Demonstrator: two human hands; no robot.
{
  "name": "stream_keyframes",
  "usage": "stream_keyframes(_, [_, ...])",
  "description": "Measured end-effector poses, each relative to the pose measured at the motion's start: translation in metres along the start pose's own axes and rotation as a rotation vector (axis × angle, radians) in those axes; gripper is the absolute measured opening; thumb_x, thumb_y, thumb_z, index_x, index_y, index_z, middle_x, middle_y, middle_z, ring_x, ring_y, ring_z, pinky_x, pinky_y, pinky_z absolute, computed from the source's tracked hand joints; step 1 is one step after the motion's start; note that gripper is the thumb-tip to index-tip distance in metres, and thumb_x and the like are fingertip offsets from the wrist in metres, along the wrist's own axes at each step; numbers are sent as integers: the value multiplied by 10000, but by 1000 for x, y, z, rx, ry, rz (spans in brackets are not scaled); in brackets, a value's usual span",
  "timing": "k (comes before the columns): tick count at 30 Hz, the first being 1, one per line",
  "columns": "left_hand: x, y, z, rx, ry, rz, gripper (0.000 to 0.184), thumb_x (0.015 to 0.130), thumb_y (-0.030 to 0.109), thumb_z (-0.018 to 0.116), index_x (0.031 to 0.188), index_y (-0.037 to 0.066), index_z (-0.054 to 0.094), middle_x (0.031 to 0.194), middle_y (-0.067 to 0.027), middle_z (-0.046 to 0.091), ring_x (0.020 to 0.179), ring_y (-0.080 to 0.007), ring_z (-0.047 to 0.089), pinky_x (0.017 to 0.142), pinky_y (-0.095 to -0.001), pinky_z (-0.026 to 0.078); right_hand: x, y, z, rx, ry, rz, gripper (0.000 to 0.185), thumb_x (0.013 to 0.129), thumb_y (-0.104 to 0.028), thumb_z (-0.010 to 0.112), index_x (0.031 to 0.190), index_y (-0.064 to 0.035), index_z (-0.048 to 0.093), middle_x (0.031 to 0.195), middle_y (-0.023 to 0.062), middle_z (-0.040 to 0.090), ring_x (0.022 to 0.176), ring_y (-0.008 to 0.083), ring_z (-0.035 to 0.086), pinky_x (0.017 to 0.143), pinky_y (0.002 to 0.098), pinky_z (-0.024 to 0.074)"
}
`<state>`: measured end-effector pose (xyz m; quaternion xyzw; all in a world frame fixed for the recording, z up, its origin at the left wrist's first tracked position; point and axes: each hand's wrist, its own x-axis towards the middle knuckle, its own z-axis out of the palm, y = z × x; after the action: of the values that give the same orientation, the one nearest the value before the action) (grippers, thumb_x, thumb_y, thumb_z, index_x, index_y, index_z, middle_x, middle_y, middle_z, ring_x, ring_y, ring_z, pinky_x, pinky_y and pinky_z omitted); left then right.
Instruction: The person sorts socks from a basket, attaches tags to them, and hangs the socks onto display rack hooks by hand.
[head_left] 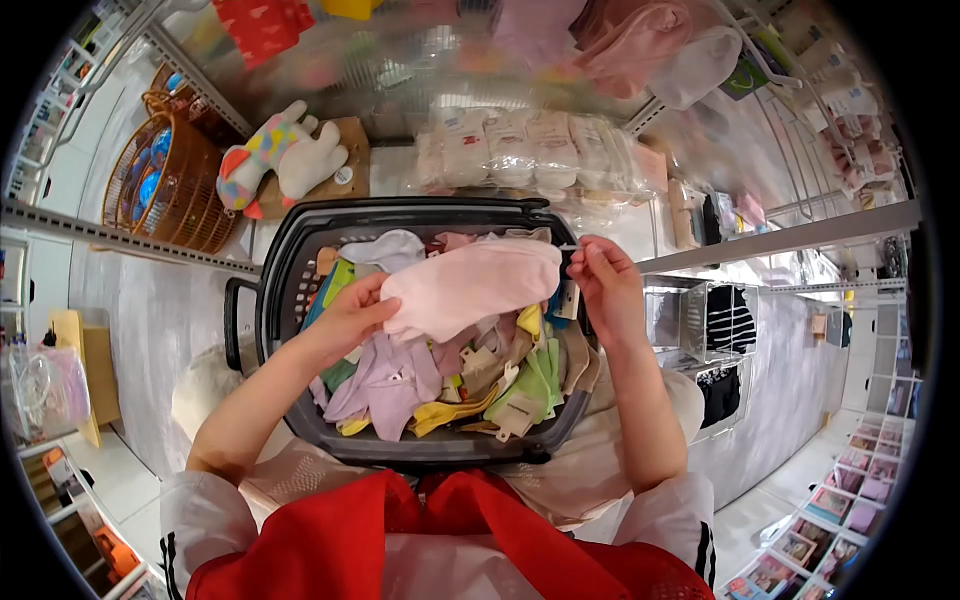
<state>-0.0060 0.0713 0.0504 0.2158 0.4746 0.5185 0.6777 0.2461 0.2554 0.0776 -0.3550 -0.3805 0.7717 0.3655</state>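
Note:
A pale pink sock (470, 285) is held flat above a dark grey basket (300, 412). My left hand (358, 312) grips its left end, thumb on top and fingers underneath. At the other end, my right hand (606, 285) pinches a small, thin whitish piece beside the sock's edge; what it is cannot be made out. Below the sock, the basket is full of loose small garments, among them a lilac one (385, 385), a green one (530, 390) with a card tag, and a light grey one (388, 250).
Behind the basket lie clear-wrapped packs of pale socks (530, 150) and a white plush toy (300, 165) on cardboard. A wicker basket (170, 185) with blue balls stands at left. Metal rack bars (790, 235) run along the right, near bins (725, 320) of dark clothing.

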Motion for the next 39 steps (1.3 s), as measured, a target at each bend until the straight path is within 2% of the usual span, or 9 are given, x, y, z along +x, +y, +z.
stream_keyframes(3, [7, -4, 6, -57, -7, -13, 243, 881, 142, 497, 1096, 31, 473, 1020, -10, 542, 919, -73, 521, 811, -226, 426, 3, -3, -2, 48, -151, -67, 194, 878, -133, 499, 965, 32, 552, 755, 28, 565, 701, 100, 521, 704, 220, 428])
stream_keyframes(7, [18, -12, 10, -95, -13, -82, 268, 900, 118, 446, 1149, 21, 450, 1080, -41, 530, 951, -90, 527, 819, -231, 431, -10, -4, 23, -28, -46, -247, 149, 872, -131, 484, 857, -4, 561, 827, 42, 550, 743, 93, 487, 688, 208, 388])
stream_keyframes(10, [29, -30, 6, 290, 90, -4, 359, 874, 100, 460, 1223, 44, 401, 1148, -72, 515, 1034, -150, 509, 858, -280, 417, -13, 4, 30, -379, -154, -446, 137, 800, -45, 455, 685, -20, 525, 907, 65, 566, 848, 126, 502, 719, 222, 383])
stream_keyframes(16, [20, -30, 22, 958, -200, 552, 605, 745, 155, 606, 1265, 2, 336, 1242, -177, 420, 1185, -264, 382, 969, -350, 316, -26, 29, 67, -1050, -319, -732, 50, 732, -14, 559, 695, 6, 532, 666, 87, 560, 604, 172, 529, 542, 245, 405])
stream_keyframes(20, [4, -24, 41, 875, -304, 462, 677, 717, 194, 642, 1275, -1, 312, 1282, -187, 364, 1224, -267, 327, 990, -345, 283, -26, 43, 89, -987, -338, -828, 68, 709, -38, 608, 698, 9, 560, 624, 86, 542, 531, 176, 493, 489, 254, 379])
stream_keyframes(27, [9, -46, 32, 634, -125, 234, 421, 842, 244, 546, 1160, -7, 430, 1076, -93, 519, 978, -150, 494, 842, -284, 401, -13, 63, 90, -508, -333, -8, 127, 810, -107, 574, 835, 12, 611, 667, 11, 581, 545, 80, 488, 503, 213, 400])
stream_keyframes(31, [11, -34, 31, 430, -1, 222, 299, 908, 245, 451, 1053, -9, 515, 915, -26, 578, 838, -85, 531, 731, -233, 440, -8, 67, 83, -468, -369, -171, 151, 847, -120, 532, 902, -3, 610, 801, 19, 599, 688, 71, 504, 631, 207, 413])
stream_keyframes(35, [11, -24, 32, 318, 39, 238, 258, 880, 220, 499, 993, -5, 557, 874, -44, 602, 792, -89, 544, 691, -234, 443, -5, 58, 81, -450, -366, 130, 233, 878, -203, 489, 953, -11, 598, 871, 18, 584, 771, 72, 496, 697, 203, 397])
stream_keyframes(39, [14, -19, 28, 404, 118, 261, 239, 859, 206, 536, 973, -1, 568, 866, -43, 600, 781, -75, 537, 679, -229, 442, -1, 74, 71, -558, -473, 128, 266, 874, -239, 498, 986, -14, 584, 843, 9, 567, 765, 77, 493, 686, 204, 402])
